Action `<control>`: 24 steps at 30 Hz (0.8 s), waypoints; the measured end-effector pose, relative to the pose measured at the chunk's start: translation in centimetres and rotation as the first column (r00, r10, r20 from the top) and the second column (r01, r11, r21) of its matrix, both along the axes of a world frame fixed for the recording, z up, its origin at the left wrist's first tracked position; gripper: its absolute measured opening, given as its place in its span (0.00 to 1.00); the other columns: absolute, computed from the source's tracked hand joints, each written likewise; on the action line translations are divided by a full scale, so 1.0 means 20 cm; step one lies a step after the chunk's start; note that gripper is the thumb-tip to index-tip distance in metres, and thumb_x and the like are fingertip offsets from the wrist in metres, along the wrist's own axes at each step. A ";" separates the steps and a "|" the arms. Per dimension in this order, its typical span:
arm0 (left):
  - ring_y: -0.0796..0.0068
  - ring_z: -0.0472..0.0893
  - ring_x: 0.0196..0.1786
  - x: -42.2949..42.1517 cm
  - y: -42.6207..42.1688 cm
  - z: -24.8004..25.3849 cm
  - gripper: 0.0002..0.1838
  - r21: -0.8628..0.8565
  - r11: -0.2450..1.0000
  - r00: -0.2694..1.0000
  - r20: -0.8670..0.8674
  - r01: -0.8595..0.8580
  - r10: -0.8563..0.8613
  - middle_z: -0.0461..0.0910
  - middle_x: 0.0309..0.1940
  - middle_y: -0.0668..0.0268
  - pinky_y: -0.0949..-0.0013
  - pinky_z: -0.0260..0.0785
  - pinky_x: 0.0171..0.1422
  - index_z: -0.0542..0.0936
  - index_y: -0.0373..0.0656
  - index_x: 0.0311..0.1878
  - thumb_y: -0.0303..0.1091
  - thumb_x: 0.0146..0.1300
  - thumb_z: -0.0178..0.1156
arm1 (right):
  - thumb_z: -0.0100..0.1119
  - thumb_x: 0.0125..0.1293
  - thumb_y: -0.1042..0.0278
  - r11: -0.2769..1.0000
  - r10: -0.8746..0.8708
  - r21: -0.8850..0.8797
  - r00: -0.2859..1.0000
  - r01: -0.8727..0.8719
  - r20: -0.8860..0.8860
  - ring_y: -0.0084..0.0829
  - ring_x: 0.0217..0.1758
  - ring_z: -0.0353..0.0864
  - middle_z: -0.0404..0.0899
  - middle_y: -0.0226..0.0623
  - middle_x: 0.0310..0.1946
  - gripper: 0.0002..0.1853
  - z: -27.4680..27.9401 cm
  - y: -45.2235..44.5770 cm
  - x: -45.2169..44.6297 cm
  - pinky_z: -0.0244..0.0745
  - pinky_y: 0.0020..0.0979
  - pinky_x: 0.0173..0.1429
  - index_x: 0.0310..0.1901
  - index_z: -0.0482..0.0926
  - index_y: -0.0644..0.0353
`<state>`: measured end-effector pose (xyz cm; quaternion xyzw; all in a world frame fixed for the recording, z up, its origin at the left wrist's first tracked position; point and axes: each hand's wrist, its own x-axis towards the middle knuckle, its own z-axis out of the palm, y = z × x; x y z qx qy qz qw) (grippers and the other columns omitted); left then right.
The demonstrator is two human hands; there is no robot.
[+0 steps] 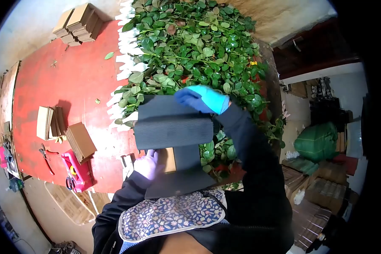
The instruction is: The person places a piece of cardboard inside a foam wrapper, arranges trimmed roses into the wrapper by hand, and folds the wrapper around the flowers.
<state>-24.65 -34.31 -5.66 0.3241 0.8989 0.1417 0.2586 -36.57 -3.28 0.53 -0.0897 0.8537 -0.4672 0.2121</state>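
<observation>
The black ridged sheet [173,132] is being folded, it seems, with steadiness needed from the left hand [146,166] and right hand [201,99] (their grips cannot be told).

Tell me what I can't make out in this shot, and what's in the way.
All in the head view:
- Right hand: blurred, so the fingers' shape is unclear.
- Left hand: too blurred to tell whether its fingertips go under the ribbed dark sheet.
- Cardboard piece: upper end hidden by that sheet.
- Green bundle: wrapping hides its contents.
</observation>
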 end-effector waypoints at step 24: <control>0.54 0.82 0.36 -0.01 -0.01 -0.04 0.33 0.016 1.000 1.000 -0.018 0.024 -0.024 0.70 0.59 0.50 0.57 0.77 0.39 0.70 0.36 0.63 0.51 0.62 0.62 | 0.55 0.66 0.61 0.866 0.264 0.410 0.958 -0.286 0.110 0.48 0.48 0.81 0.82 0.47 0.50 0.15 -0.33 0.16 0.23 0.75 0.40 0.53 0.49 0.83 0.60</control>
